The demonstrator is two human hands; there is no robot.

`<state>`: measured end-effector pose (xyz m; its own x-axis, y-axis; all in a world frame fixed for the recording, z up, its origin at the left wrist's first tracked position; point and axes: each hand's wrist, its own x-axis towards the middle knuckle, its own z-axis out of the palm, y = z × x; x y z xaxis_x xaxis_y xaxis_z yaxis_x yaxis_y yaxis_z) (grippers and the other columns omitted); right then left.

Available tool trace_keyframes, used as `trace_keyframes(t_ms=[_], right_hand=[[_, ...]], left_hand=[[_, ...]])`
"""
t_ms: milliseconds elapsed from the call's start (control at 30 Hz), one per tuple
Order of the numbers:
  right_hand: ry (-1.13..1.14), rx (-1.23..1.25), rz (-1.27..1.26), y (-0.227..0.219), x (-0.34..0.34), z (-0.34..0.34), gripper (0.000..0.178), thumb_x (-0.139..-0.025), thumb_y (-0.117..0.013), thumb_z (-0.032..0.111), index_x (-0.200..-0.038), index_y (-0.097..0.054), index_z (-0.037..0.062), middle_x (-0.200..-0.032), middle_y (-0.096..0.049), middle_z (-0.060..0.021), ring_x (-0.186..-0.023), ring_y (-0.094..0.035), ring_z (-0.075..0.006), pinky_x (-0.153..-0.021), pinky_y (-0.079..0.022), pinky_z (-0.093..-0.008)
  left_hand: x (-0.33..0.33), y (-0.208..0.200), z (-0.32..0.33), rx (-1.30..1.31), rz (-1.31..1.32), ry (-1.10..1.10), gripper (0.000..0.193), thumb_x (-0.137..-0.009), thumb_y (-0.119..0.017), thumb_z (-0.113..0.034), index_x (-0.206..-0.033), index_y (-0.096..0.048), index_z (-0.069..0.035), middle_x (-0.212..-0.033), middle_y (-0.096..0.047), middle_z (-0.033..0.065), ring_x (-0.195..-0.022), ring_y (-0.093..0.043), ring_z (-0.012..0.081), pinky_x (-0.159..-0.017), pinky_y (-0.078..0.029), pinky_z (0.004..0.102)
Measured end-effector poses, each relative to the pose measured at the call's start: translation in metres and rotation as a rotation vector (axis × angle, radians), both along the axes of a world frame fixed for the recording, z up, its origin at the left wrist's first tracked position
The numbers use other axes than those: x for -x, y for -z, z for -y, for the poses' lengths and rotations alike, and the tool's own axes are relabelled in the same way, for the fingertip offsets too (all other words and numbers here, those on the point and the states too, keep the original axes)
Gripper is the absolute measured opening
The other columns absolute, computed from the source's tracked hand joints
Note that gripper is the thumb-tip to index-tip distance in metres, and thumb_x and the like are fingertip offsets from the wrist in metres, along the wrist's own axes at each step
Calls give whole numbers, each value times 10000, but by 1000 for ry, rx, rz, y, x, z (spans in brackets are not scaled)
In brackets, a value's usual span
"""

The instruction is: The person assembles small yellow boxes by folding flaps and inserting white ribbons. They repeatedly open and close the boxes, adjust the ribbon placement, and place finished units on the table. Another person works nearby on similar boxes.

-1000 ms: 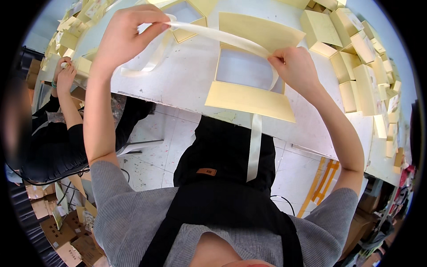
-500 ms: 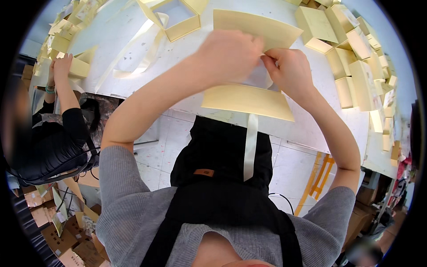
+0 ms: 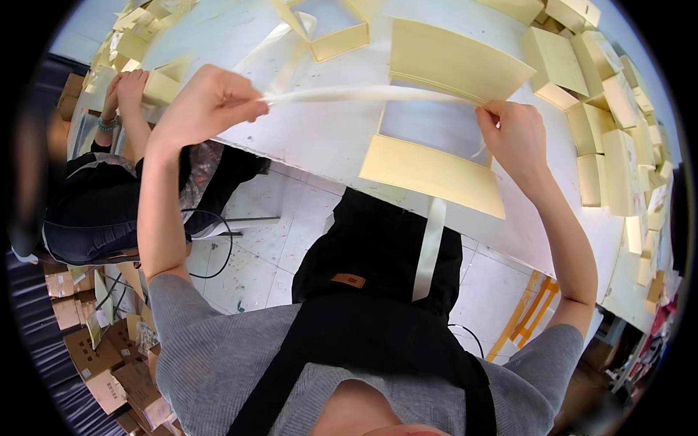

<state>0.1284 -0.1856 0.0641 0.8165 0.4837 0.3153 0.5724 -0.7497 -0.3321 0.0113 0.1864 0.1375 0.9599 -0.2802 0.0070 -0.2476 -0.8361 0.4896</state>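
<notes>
A cream ribbon [image 3: 363, 94] runs nearly straight between my two hands above a pale yellow box. My left hand [image 3: 207, 105] pinches its left end, well to the left of the box. At the box's right side, my right hand [image 3: 518, 138] closes thumb and fingers on the other end, and a short loose tail shows below them. The box lies with its far flap [image 3: 454, 54] and near flap [image 3: 436, 174] spread open, a whitish inside between them. Another ribbon [image 3: 429, 251] hangs from under the near flap, over the table edge onto my black apron.
Another open yellow box [image 3: 342, 42] with ribbon stands farther back. Many yellow boxes [image 3: 556, 62] are stacked along the right side of the white table [image 3: 313, 145]. At the left, a co-worker's hands [image 3: 131, 87] are beside more boxes. Cardboard boxes [image 3: 102, 356] lie at lower left.
My left hand has moved from over the box far to the left, drawing the ribbon out taut. My right hand stays at the box's right side. The whole view has shifted slightly.
</notes>
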Motion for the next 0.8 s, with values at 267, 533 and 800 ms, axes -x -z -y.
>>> trace_keyframes(t_ms=[267, 533, 800], right_hand=[[81, -39, 19, -3, -5, 9, 203, -802, -615, 137, -651, -646, 5, -554, -578, -160, -506, -563, -327, -502, -448, -402], [81, 2, 94, 2, -4, 17, 268, -818, -608, 180, -640, -626, -20, -581, -568, -203, -544, -564, -383, -523, -447, -432], [54, 48, 59, -3, -1, 27, 192, -850, -617, 129, -755, -610, -38, -660, -572, -176, -556, -535, -313, -509, -384, -393]], left_hand=[[-52, 17, 56, -1, 614, -141, 183, -854, -704, -205, -903, -715, -29, -582, -557, 60, -523, -497, 116, -508, -398, 267], [-40, 16, 4, 538, 158, -86, 101, -863, -698, -99, -918, -697, -14, -754, -645, -9, -694, -550, 68, -654, -465, 224], [-11, -16, 10, 112, 458, -150, 48, -791, -755, -82, -806, -727, -45, -686, -672, 35, -577, -567, 102, -553, -455, 238]])
